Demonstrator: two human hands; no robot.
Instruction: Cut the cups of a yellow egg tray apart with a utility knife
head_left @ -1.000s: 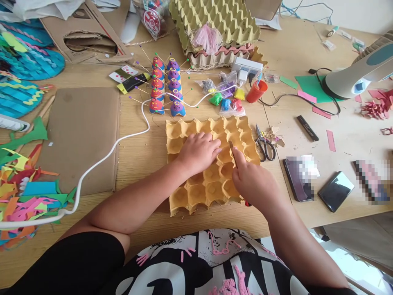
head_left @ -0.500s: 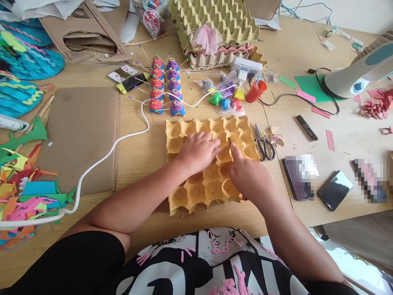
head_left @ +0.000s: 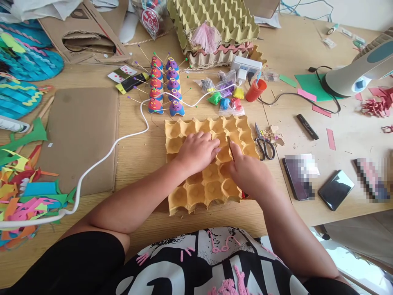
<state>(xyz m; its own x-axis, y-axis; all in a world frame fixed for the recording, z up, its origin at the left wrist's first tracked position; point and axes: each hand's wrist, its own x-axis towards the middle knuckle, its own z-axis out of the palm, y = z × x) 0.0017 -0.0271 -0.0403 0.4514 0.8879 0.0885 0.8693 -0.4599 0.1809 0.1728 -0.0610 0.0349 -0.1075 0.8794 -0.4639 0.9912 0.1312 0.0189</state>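
A yellow cardboard egg tray lies on the wooden table in front of me. My left hand rests on its middle, fingers bent over the ridges and pressed onto the cardboard. In my right hand is a narrow knife, its blade tip against the tray right of centre and the forefinger stretched along it. The knife's handle is mostly hidden by the palm. Something red peeks out under the tray's lower right corner.
Black-handled scissors lie right of the tray. Behind it stand painted red and purple figures with pins, crossed by a white cable. A brown cardboard sheet is on the left, two dark devices on the right, a red cup behind.
My right hand and the knife have shifted very slightly toward me and to the left. My left hand stays on the tray.
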